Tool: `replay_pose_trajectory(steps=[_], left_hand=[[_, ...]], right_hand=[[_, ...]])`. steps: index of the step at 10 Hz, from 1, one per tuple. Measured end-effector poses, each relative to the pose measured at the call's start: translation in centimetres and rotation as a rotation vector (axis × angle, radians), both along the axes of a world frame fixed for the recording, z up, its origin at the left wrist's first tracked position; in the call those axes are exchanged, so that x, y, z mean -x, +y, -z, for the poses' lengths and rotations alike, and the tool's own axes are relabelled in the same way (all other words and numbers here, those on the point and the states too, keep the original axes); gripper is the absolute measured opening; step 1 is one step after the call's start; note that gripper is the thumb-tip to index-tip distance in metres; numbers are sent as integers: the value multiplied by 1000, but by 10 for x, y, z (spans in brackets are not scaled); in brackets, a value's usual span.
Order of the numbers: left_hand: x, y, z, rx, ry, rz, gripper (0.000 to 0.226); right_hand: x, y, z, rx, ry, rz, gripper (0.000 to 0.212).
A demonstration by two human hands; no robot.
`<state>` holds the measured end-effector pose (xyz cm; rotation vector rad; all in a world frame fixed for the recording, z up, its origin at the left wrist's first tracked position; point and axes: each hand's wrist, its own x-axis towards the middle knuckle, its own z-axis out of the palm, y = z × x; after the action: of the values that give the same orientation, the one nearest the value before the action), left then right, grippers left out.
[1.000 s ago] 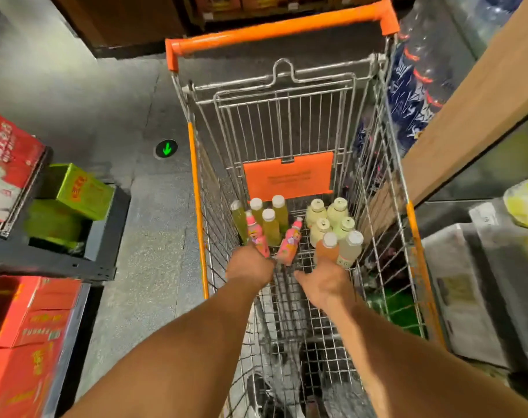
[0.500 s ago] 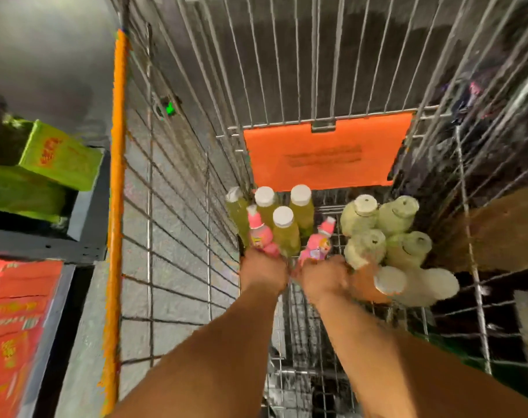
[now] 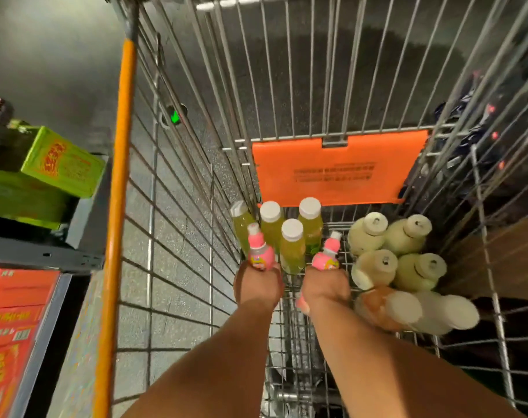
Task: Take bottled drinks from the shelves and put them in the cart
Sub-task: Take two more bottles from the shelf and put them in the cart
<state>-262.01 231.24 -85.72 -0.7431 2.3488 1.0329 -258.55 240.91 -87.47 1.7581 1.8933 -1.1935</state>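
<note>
While both forearms reach down into the wire cart (image 3: 178, 182), the head view shows each hand wrapped round a small bottle. The left hand (image 3: 258, 286) grips a pink bottle (image 3: 259, 251) with a rounded, bulbous body, a glossy printed label and a narrow pale cap; its fingers are curled under the base and mostly hidden. The right hand (image 3: 324, 286) holds a second pink bottle (image 3: 327, 254) of the same shape, tilted slightly to the right, fingers closed about its lower half. Both bottles are low in the basket, just in front of the drinks already standing there.

Behind the hands stand four slim yellow-green bottles (image 3: 291, 245), clear plastic with flat white screw caps, packed close together against the cart's left corner. To their right sit four squat pale-green bottles (image 3: 368, 233) with cloudy bodies and wide foil-like tops. Nearer, an orange bottle (image 3: 380, 306) and a milky white bottle (image 3: 440, 312) lean blurred beside the right wrist.

An orange plastic panel (image 3: 338, 170), smooth with dark print, hangs on the far grid. Orange trim (image 3: 118, 188) runs along the left rim. Outside, green cartons (image 3: 60, 164) and red cartons (image 3: 12, 321) sit on dark metal shelving.
</note>
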Motion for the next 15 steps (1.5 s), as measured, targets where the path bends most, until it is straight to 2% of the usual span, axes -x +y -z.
replay_pose_trajectory(steps=[2, 3, 4, 5, 6, 8, 10, 12, 14, 15], left_hand=[[-9, -7, -79, -80, 103, 35, 19], [-14, -12, -128, -76, 133, 129, 19], [-23, -17, -181, -111, 192, 254, 24], [-33, -27, -246, -140, 297, 403, 31], [-43, -43, -323, -212, 404, 557, 17], [-90, -96, -484, -297, 597, 793, 26], [-177, -136, -594, -472, 664, 907, 22], [-269, -157, -666, -564, 741, 1057, 29], [-363, -184, -704, -600, 772, 1231, 19], [-408, -193, -714, -697, 728, 1337, 16]], right_hand=[[-22, -17, -75, -134, 69, -26, 58], [-32, -28, -134, -207, 151, -18, 49], [-43, -33, -199, -291, 280, 138, 28], [-60, -38, -274, -372, 384, 109, 33], [-86, -52, -360, -553, 412, 222, 39], [-176, -121, -518, -716, 505, 423, 31], [-291, -185, -639, -887, 517, 445, 47], [-407, -242, -706, -1033, 521, 540, 40], [-511, -304, -734, -1147, 409, 654, 49], [-554, -335, -743, -1200, 361, 724, 46]])
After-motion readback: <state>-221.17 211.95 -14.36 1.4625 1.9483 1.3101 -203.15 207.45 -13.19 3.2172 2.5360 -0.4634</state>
